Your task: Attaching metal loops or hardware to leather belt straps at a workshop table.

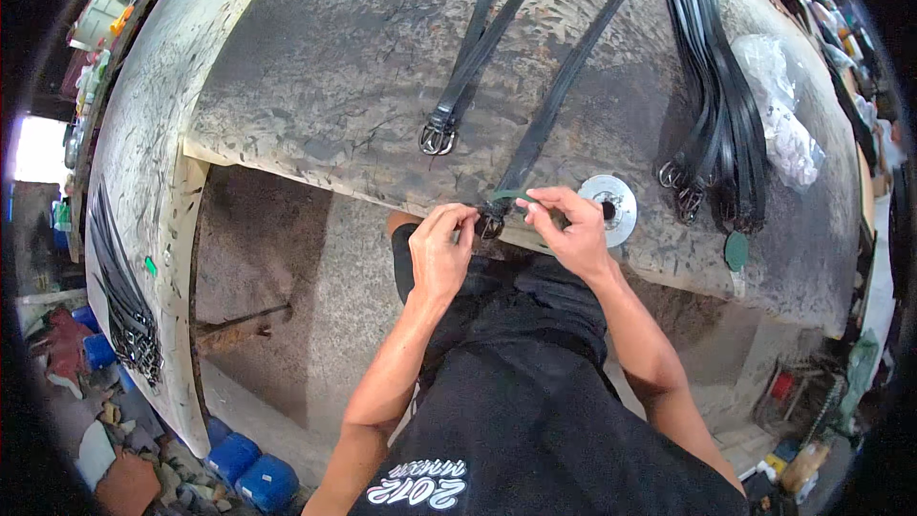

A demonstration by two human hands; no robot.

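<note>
At the table's near edge, a black belt [565,86] runs away from me, its metal buckle [492,225] between my two hands. My left hand [442,248] is closed in a pinch on the belt's dark end beside the buckle. My right hand [573,229] pinches a thin green strip [516,196] that curves over the belt just above the buckle. The fingertips hide part of the strip. Close to my right hand, a white disc with a dark centre hole [623,225] lies flat on the table.
Further up the worn table [325,86] lie black belts with a buckle [437,137]. To the right are a bundle of buckled belts [712,105], a green oval tag [735,251] and a clear plastic bag [788,139]. More belts [124,296] hang at the far left, above blue containers [266,483].
</note>
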